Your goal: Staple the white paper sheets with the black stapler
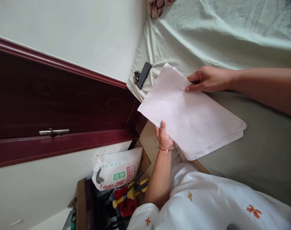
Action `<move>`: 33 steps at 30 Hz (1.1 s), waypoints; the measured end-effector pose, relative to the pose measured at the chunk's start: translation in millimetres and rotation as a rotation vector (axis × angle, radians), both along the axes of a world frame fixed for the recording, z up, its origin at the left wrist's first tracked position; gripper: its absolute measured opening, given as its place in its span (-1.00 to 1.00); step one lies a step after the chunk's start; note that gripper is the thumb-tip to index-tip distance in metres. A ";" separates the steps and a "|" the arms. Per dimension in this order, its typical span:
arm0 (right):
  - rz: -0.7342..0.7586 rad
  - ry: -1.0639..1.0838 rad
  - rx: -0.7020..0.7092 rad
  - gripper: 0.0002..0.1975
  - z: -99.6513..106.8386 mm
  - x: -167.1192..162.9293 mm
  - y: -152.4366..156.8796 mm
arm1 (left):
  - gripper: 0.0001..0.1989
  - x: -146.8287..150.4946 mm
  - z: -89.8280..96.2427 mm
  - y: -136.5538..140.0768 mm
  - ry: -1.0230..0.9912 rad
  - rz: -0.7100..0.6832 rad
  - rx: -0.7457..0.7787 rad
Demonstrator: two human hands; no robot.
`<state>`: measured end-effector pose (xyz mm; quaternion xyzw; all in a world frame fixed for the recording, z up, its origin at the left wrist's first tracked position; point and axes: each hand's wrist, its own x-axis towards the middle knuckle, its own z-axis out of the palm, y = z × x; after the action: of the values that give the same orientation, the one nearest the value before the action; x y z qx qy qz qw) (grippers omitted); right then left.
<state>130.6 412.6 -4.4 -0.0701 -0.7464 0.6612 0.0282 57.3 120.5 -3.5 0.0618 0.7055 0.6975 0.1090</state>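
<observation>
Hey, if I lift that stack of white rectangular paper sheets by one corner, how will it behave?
The stack of white rectangular paper sheets will probably flop, since it looks thin. It may also fan apart, as its edges sit unevenly at one corner.

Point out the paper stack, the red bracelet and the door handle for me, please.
Paper stack (188, 116), head view: middle of the top sheet.
Red bracelet (168, 149), head view: its beaded part.
Door handle (55, 132), head view: near the middle of its metal bar.
</observation>
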 end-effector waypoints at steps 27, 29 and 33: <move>-0.149 -0.051 -0.001 -0.65 4.5 2.6 -2.8 | -0.47 -1.4 -1.2 -3.1 -0.040 -0.056 -0.041; -0.134 -0.041 -0.031 -0.70 6.2 3.1 -3.3 | -0.50 -1.8 -0.4 -2.8 -0.071 -0.017 -0.024; -0.143 -0.053 0.010 -0.78 11.7 4.5 -4.8 | -0.55 -2.8 1.1 -1.8 -0.091 0.034 -0.036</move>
<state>135.1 407.9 7.4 -0.1403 -0.7432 0.6518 0.0560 54.6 118.7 -2.5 0.0159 0.7130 0.6887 0.1301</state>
